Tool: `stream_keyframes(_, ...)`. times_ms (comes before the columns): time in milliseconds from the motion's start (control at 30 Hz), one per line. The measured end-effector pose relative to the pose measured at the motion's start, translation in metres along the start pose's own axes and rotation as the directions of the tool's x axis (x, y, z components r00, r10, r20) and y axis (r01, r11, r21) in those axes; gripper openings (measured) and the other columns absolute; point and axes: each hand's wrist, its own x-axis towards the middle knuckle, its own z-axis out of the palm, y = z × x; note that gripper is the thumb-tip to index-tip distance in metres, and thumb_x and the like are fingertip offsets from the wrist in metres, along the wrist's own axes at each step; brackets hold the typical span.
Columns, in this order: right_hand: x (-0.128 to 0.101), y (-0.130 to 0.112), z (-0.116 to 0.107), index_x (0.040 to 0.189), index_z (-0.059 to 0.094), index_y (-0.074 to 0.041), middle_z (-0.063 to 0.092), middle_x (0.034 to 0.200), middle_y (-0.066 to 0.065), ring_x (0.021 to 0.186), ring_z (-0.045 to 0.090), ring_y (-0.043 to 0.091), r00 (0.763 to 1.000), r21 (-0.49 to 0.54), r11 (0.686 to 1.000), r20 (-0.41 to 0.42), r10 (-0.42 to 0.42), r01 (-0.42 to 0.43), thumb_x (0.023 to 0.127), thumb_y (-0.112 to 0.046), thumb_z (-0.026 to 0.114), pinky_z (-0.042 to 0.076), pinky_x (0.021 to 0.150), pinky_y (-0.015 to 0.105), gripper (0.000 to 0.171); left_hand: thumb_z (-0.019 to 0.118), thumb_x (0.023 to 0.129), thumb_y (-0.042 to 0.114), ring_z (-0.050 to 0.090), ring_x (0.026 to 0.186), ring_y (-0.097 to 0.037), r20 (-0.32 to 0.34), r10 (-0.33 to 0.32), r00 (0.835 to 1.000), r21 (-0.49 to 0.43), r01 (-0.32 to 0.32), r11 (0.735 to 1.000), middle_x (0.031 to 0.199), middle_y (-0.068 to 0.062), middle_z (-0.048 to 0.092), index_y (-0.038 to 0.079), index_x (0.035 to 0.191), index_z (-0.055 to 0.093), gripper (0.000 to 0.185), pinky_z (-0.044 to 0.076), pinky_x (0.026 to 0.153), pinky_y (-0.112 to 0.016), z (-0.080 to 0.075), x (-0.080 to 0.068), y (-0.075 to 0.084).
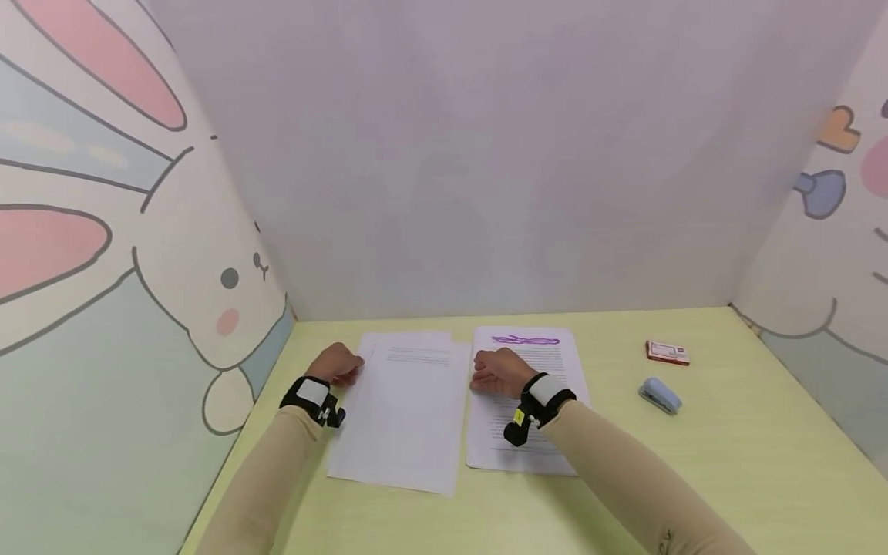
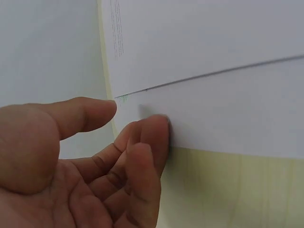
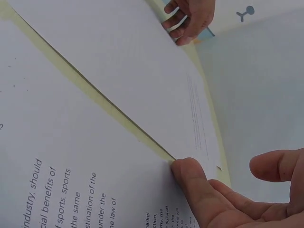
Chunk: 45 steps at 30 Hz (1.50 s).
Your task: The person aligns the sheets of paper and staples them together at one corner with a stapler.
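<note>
The left hand lies at the far left edge of the left stack, a loose pile of mostly blank sheets; its fingers are loosely curled and only touch the paper's edge, gripping nothing, as if to steady or square the pile from that side. Just right of it, across a thin strip of the yellow desk, lies the right stack, printed pages with a purple scribble at the far end. The right hand rests on this stack's left edge, fingers relaxed and thumb apart, one fingertip at the margin, holding nothing. Further right, well apart, sit a small red box and, nearer, a blue stapler, within reach.
</note>
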Motion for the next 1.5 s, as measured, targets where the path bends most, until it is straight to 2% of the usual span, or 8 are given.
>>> stream_keyframes(200,-0.003,0.000,0.003,0.123,0.052,0.013,0.059,0.113,0.028,0.100,0.067,0.036,1.000,-0.008,1.000,0.001,-0.013,0.013,0.101,-0.011,0.053,0.055,0.094,0.042,0.033,0.060,0.099,0.014,0.062,0.059,-0.014,0.030,-0.004,1.000,-0.064,0.006,0.998,0.067,-0.006,0.065,0.000,0.079,0.068,0.025,0.049,0.054,-0.026,0.000,0.002,0.000)
stream_keyframes(467,-0.002,0.002,0.007,0.131,0.048,0.015,0.057,0.121,0.034,0.107,0.065,0.040,0.999,0.004,1.000,0.034,-0.021,0.021,0.103,-0.012,0.051,0.055,0.094,0.042,0.039,0.061,0.100,0.017,0.063,0.059,-0.012,0.054,0.001,0.999,-0.107,0.004,0.994,0.068,-0.003,0.067,0.001,0.083,0.073,0.026,0.048,0.055,-0.025,0.002,0.001,-0.001)
stream_keyframes(700,0.002,0.002,0.011,0.125,0.051,0.008,0.060,0.116,0.029,0.099,0.068,0.034,1.000,0.022,1.000,0.008,0.003,-0.003,0.099,-0.011,0.055,0.057,0.089,0.039,0.032,0.060,0.099,0.017,0.060,0.058,-0.012,0.054,-0.001,0.999,-0.097,0.006,0.995,0.065,-0.003,0.065,0.002,0.078,0.071,0.028,0.044,0.053,-0.025,0.004,0.001,-0.002)
stream_keyframes(800,0.003,0.003,0.012,0.124,0.051,0.009,0.062,0.114,0.028,0.094,0.068,0.031,1.000,0.030,0.999,0.007,0.011,-0.011,0.098,-0.010,0.056,0.057,0.087,0.038,0.032,0.060,0.100,0.018,0.059,0.058,-0.013,0.065,-0.003,0.998,-0.107,0.010,0.994,0.065,-0.003,0.064,0.004,0.075,0.069,0.029,0.043,0.054,-0.025,0.004,0.001,-0.003)
stream_keyframes(933,0.006,0.004,0.015,0.124,0.054,0.010,0.063,0.106,0.022,0.083,0.066,0.023,1.000,0.023,1.000,0.007,0.019,-0.020,0.098,-0.009,0.058,0.057,0.079,0.034,0.032,0.061,0.101,0.021,0.053,0.056,-0.014,0.118,0.053,0.992,-0.124,-0.038,0.991,0.063,-0.002,0.058,0.005,0.073,0.065,0.032,0.043,0.054,-0.026,0.004,0.000,-0.004)
stream_keyframes(1100,0.009,0.006,0.021,0.121,0.059,0.010,0.064,0.102,0.016,0.080,0.062,0.021,1.000,-0.009,1.000,0.000,-0.004,0.004,0.097,-0.005,0.062,0.055,0.072,0.032,0.028,0.060,0.102,0.022,0.052,0.061,-0.014,0.145,0.130,0.981,-0.146,-0.109,0.983,0.072,-0.003,0.057,0.004,0.086,0.067,0.025,0.045,0.056,-0.026,0.005,0.000,-0.004)
stream_keyframes(1233,0.009,0.007,0.025,0.118,0.061,0.010,0.067,0.104,0.017,0.084,0.064,0.021,1.000,-0.034,0.999,0.000,-0.021,0.021,0.095,0.002,0.062,0.056,0.072,0.033,0.025,0.058,0.104,0.021,0.057,0.067,-0.016,0.136,0.133,0.982,-0.171,-0.109,0.979,0.082,-0.006,0.062,0.001,0.100,0.068,0.023,0.046,0.059,-0.026,0.007,0.002,-0.004)
stream_keyframes(1500,0.007,0.007,0.027,0.125,0.058,0.013,0.071,0.107,0.021,0.083,0.068,0.022,0.995,-0.031,0.998,0.092,-0.043,0.047,0.096,0.009,0.050,0.057,0.069,0.034,0.030,0.058,0.104,0.024,0.065,0.080,-0.018,0.178,0.137,0.974,-0.276,-0.085,0.958,0.097,-0.011,0.069,-0.002,0.113,0.065,0.028,0.054,0.067,-0.029,0.009,0.005,-0.005)
